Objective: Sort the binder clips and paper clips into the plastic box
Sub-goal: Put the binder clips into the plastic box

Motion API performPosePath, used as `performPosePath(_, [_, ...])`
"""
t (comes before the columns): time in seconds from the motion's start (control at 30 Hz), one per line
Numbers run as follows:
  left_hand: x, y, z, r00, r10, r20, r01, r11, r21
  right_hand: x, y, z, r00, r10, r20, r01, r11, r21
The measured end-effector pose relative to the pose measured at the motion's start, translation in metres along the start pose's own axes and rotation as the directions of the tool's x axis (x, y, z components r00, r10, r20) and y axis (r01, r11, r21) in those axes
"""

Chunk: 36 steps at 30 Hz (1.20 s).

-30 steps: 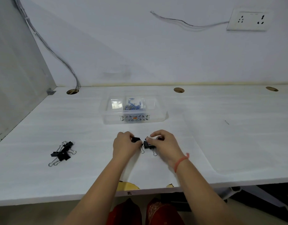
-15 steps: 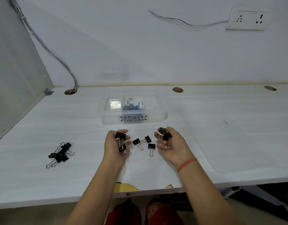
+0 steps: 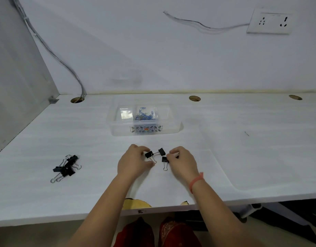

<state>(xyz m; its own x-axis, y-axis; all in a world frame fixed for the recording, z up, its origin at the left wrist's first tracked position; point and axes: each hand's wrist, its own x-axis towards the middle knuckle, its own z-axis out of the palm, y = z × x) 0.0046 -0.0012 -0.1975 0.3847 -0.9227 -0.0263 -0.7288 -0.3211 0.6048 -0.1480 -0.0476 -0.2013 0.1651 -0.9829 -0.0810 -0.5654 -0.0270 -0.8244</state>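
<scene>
White surface (image 3: 260, 148), wide, meets a pale wall at its far edge. Clear plastic box (image 3: 118, 130) sits far of centre and is divided. Blue paper clips (image 3: 143, 117) are heaped in its middle compartment. Both hands lie knuckles-up on the near side of the box, close together. Left hand (image 3: 134, 161): fingers curled, grip narrow, pinching the left binder clip (image 3: 148, 154) at body and wire handle. Right hand (image 3: 183, 162): fingers curled, fingertips nipping the right binder clip (image 3: 164, 159); a dark bit between its fingers is unclear. Pile of binder clips (image 3: 66, 167), black, lies well to the left. Middle binder clip (image 3: 161, 151) lies loose between the hands, just far of the other two.
</scene>
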Motion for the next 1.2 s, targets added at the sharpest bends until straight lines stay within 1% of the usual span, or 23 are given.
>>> performPosePath(0.07, [0.001,0.001,0.000,1.000,0.023,0.003,-0.023,1.000,0.008,-0.002,-0.001,0.006,0.993,-0.107,0.046,0.115,0.960,-0.254])
performPosePath(0.1, [0.001,0.002,0.000,1.000,0.026,0.009,-0.026,1.000,0.004,-0.003,-0.003,0.008,0.987,-0.149,0.058,0.160,0.927,-0.339])
performPosePath(0.17, [0.002,0.002,0.000,0.999,0.032,0.019,-0.032,0.999,0.001,-0.004,-0.008,0.011,0.982,-0.177,0.069,0.189,0.873,-0.449])
performPosePath(0.27, [0.002,0.002,0.000,0.994,0.084,0.068,-0.086,0.996,0.022,-0.001,-0.010,0.011,0.983,-0.146,0.110,0.181,0.853,-0.489])
performPosePath(0.33, [0.004,0.000,0.000,0.991,0.101,0.088,-0.104,0.994,0.028,-0.001,-0.010,0.008,0.978,-0.144,0.151,0.201,0.841,-0.502])
performPosePath(0.4, [0.003,-0.002,-0.001,0.987,0.119,0.105,-0.124,0.991,0.044,-0.003,-0.008,0.007,0.971,-0.173,0.162,0.233,0.826,-0.513])
performPosePath(0.47, [0.004,-0.003,-0.001,0.976,0.152,0.154,-0.162,0.985,0.054,-0.006,-0.007,0.007,0.963,-0.223,0.154,0.271,0.809,-0.522])
performPosePath(0.53, [0.004,-0.001,-0.003,0.967,0.164,0.196,-0.179,0.982,0.061,-0.007,-0.005,0.006,0.960,-0.242,0.143,0.281,0.817,-0.503])
performPosePath(0.63, [0.004,-0.001,-0.006,0.969,0.158,0.189,-0.173,0.983,0.065,-0.007,-0.005,0.003,0.961,-0.245,0.127,0.276,0.859,-0.432])
performPosePath(0.73, [0.004,-0.003,-0.007,0.964,0.151,0.219,-0.169,0.984,0.065,-0.005,-0.002,-0.002,0.968,-0.220,0.124,0.249,0.914,-0.320])
performPosePath(0.77, [0.003,-0.003,-0.007,0.961,0.148,0.234,-0.167,0.984,0.063,-0.003,0.000,-0.003,0.976,-0.184,0.114,0.208,0.944,-0.257])
performPosePath(0.8, [0.002,-0.001,-0.007,0.960,0.145,0.240,-0.163,0.985,0.056,0.000,0.002,-0.005,0.987,-0.118,0.110,0.134,0.980,-0.149])
performPosePath(0.83, [0.001,0.000,-0.006,0.962,0.138,0.236,-0.153,0.987,0.045,0.002,0.003,-0.008,0.991,-0.035,0.126,0.032,0.999,0.026])
performPosePath(0.87, [0.001,0.001,-0.005,0.967,0.128,0.218,-0.138,0.990,0.031,0.004,0.003,-0.011,0.984,0.057,0.171,-0.099,0.965,0.243])
performPosePath(0.9, [0.000,0.002,-0.004,0.974,0.117,0.192,-0.123,0.992,0.020,0.005,0.003,-0.015,0.959,0.141,0.244,-0.240,0.865,0.441])
performPosePath(0.93, [0.000,0.003,-0.003,0.980,0.106,0.167,-0.110,0.994,0.014,0.005,0.003,-0.020,0.923,0.196,0.331,-0.364,0.720,0.591])
performPosePath(0.97, [0.000,0.004,-0.002,0.984,0.097,0.149,-0.100,0.995,0.013,0.004,0.004,-0.025,0.884,0.220,0.412,-0.460,0.564,0.685])
performPosePath(1.0, [0.000,0.006,0.000,0.986,0.091,0.137,-0.093,0.996,0.009,0.003,0.005,-0.029,0.849,0.222,0.480,-0.527,0.425,0.736])
performPosePath(1.03, [0.000,0.008,0.001,0.989,0.083,0.124,-0.083,0.997,0.002,0.002,0.005,-0.032,0.822,0.207,0.530,-0.569,0.317,0.759])
performPosePath(1.07, [0.000,0.010,0.004,0.991,0.074,0.107,-0.074,0.997,-0.006,0.002,0.008,-0.032,0.805,0.186,0.563,-0.593,0.240,0.769])
performPosePath(1.1, [0.000,0.012,0.006,0.994,0.065,0.086,-0.065,0.998,-0.009,0.001,0.009,-0.032,0.794,0.164,0.586,-0.608,0.196,0.769])
performPosePath(1.13, [-0.001,0.014,0.009,0.996,0.057,0.065,-0.057,0.998,-0.008,0.001,0.010,-0.031,0.790,0.146,0.596,-0.613,0.184,0.768])
performPosePath(1.2, [0.000,0.016,0.013,0.998,0.045,0.037,-0.045,0.999,-0.007,0.001,0.010,-0.029,0.797,0.137,0.588,-0.604,0.191,0.774])
